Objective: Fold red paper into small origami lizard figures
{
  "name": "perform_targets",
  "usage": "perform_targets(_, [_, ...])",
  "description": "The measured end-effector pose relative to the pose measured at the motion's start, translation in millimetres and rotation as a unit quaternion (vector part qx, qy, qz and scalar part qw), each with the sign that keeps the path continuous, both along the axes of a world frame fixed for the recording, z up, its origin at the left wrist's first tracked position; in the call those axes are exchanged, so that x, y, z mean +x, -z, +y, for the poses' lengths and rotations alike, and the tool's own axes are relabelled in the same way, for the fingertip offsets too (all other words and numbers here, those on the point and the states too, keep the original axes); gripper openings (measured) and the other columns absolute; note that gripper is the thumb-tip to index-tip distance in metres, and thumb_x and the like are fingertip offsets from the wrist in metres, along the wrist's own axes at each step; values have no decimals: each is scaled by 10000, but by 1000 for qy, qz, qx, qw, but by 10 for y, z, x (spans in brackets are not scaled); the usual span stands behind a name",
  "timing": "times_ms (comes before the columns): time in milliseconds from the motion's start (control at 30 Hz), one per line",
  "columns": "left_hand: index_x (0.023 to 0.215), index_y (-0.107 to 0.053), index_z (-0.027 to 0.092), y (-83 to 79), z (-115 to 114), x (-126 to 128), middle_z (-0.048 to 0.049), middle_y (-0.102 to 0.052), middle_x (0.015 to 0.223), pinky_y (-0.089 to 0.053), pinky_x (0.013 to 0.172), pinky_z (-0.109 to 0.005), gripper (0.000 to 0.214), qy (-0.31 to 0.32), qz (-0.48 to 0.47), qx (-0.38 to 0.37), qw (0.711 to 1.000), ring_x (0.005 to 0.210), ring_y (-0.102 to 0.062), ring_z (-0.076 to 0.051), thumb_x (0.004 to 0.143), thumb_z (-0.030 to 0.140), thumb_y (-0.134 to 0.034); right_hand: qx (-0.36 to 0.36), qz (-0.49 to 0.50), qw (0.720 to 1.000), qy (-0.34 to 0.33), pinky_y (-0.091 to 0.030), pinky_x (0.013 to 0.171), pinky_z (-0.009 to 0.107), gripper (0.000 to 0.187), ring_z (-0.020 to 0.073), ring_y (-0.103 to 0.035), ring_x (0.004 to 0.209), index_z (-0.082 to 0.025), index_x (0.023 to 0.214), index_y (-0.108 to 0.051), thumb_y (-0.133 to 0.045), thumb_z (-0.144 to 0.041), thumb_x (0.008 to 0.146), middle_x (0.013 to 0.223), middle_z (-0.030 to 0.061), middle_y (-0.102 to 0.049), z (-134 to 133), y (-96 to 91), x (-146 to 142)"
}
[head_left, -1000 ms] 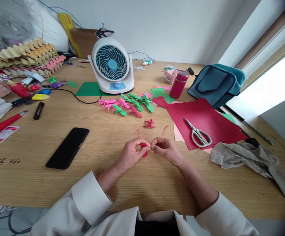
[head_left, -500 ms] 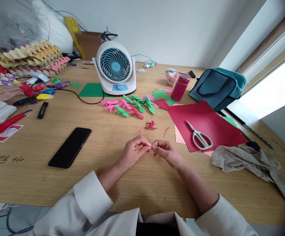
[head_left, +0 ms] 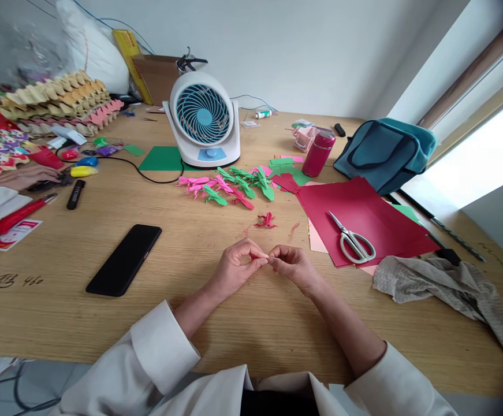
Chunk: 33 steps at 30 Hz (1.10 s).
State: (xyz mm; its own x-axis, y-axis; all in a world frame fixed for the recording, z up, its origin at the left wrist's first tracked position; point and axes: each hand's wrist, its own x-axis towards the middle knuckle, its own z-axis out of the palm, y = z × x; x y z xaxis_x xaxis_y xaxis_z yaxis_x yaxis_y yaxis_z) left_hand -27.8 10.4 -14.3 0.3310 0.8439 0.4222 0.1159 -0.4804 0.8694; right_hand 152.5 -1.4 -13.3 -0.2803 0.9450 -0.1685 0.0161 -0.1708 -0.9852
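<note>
Low over the wooden table (head_left: 234, 335), my left hand (head_left: 234, 268) and my right hand (head_left: 294, 267) meet fingertip to fingertip. Both pinch a small folded red paper piece (head_left: 256, 256), of which only a sliver shows between the fingers. A finished red paper figure (head_left: 265, 219) lies on the table just beyond my hands. Farther back sits a cluster of pink and green folded figures (head_left: 229, 188). Red paper sheets (head_left: 364, 214) lie to the right with white-handled scissors (head_left: 351, 238) on top.
A black phone (head_left: 124, 259) lies to the left. A white and blue desk fan (head_left: 203, 118), a red bottle (head_left: 317, 153), a teal bag (head_left: 385, 150) and a grey cloth (head_left: 442, 283) stand around. Another person's hand (head_left: 21, 175) rests at the far left among markers and a red knife (head_left: 19, 212).
My fingers have closed in tighter on the red paper, so less of it shows. Another person's hand has come into view at the far left.
</note>
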Motion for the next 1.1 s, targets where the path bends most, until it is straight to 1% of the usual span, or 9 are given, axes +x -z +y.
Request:
perform_targets(100, [751, -681, 163, -25, -20, 3, -13, -619, 725, -470, 696, -248, 78, -7, 10, -10, 1000, 711, -593, -126, 828, 174, -680, -11, 14, 1000, 6, -250, 523, 246, 421, 83, -360, 533, -174, 702, -606, -765, -561, 663, 604, -39, -503, -10, -2, -11])
perform_targets(233, [761, -680, 165, -26, -25, -2, -12, -614, 720, -477, 702, -256, 103, -4, 4, -21, 1000, 696, -592, -126, 849, 215, -663, -35, 37, 999, 9, -311, 547, 247, 416, 91, -409, 551, -181, 710, -626, -776, -563, 643, 649, -24, -544, -21, -22, -22])
perform_targets(300, [768, -688, 167, -21, -18, -4, -16, -626, 730, -483, 700, -256, 91, -2, 5, -29, 1000, 703, -600, -130, 843, 216, -671, -32, 31, 999, 10, -304, 541, 247, 421, 90, -402, 544, -181, 708, -624, -772, -569, 642, 636, -26, -537, -21, -27, -22])
perform_targets(400, [785, -709, 171, -21, -10, -4, -32, -667, 777, -492, 722, -263, 35, -13, 14, -30, 999, 752, -624, -145, 814, 188, -698, -16, 4, 1000, 12, -260, 521, 247, 427, 86, -372, 528, -174, 705, -614, -754, -575, 663, 597, -37, -507, -13, -16, -13])
perform_targets(500, [798, -723, 177, -25, -12, -1, -43, -691, 814, -501, 746, -276, 20, -21, 24, -15, 999, 779, -636, -156, 805, 170, -705, 0, -18, 1000, 10, -243, 518, 247, 424, 82, -362, 530, -165, 715, -609, -734, -570, 689, 595, -40, -497, -1, 10, -2])
perform_targets(700, [783, -718, 182, -32, -25, -1, -40, -694, 791, -497, 768, -299, 28, -32, 62, 44, 997, 779, -631, -164, 787, 157, -730, 16, -43, 999, 7, -223, 501, 247, 380, 79, -341, 519, -164, 700, -606, -726, -524, 700, 573, -46, -483, 1, 0, -12])
perform_targets(867, [764, -707, 187, -54, -38, -2, -30, -676, 749, -498, 755, -301, 52, -43, 58, 57, 996, 745, -624, -158, 814, 174, -706, -2, -27, 1000, 11, -237, 507, 247, 392, 81, -354, 518, -169, 691, -607, -745, -535, 670, 575, -44, -492, -7, -24, -22])
perform_targets(967, [757, -704, 181, -69, -38, -6, -30, -663, 734, -498, 744, -297, 74, -42, 58, 56, 996, 727, -614, -153, 830, 185, -692, -24, -4, 1000, 7, -272, 519, 243, 405, 83, -388, 526, -169, 708, -625, -762, -547, 658, 606, -35, -522, -7, -10, -15])
perform_targets(1100, [778, -715, 188, -66, -20, -22, -37, -686, 756, -501, 744, -297, 54, -32, 51, 63, 996, 746, -628, -158, 827, 209, -704, -43, 22, 999, 10, -316, 530, 237, 417, 85, -420, 538, -175, 694, -637, -786, -560, 633, 624, -31, -536, -11, -7, -5])
